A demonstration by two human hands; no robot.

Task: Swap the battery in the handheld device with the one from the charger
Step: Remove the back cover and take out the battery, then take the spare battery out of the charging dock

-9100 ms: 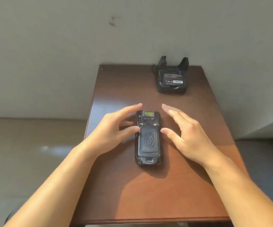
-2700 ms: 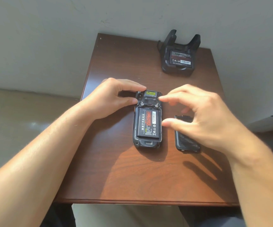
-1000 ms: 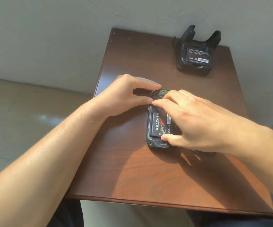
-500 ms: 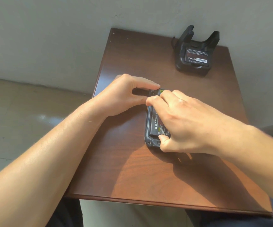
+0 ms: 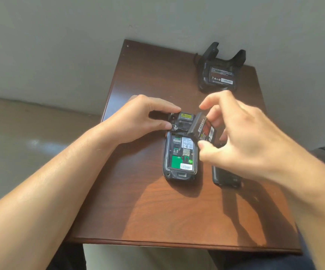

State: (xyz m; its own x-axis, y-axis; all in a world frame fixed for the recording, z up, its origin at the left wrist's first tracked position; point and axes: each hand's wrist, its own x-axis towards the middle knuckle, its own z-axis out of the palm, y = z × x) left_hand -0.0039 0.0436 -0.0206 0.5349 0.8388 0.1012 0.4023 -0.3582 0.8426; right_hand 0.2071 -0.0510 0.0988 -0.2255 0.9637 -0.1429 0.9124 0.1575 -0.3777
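Note:
The black handheld device [image 5: 179,172] lies face down mid-table, its battery bay bare with green boards and labels showing. My left hand [image 5: 138,119] pinches the device's top left corner between thumb and forefinger. My right hand [image 5: 237,137] grips the old black battery with a red label [image 5: 201,129], tilted and lifted just above the device's upper right. The black charger cradle [image 5: 218,86] stands at the far right corner with a second battery [image 5: 221,75] seated in it.
The removed back cover [image 5: 226,178] lies on the brown table [image 5: 157,215] just right of the device, partly under my right hand. A grey wall runs behind the table; the floor drops off to the left.
My right hand has pulled the battery out of the device and raised it to the right, exposing the bay. The left hand still pins the device's top.

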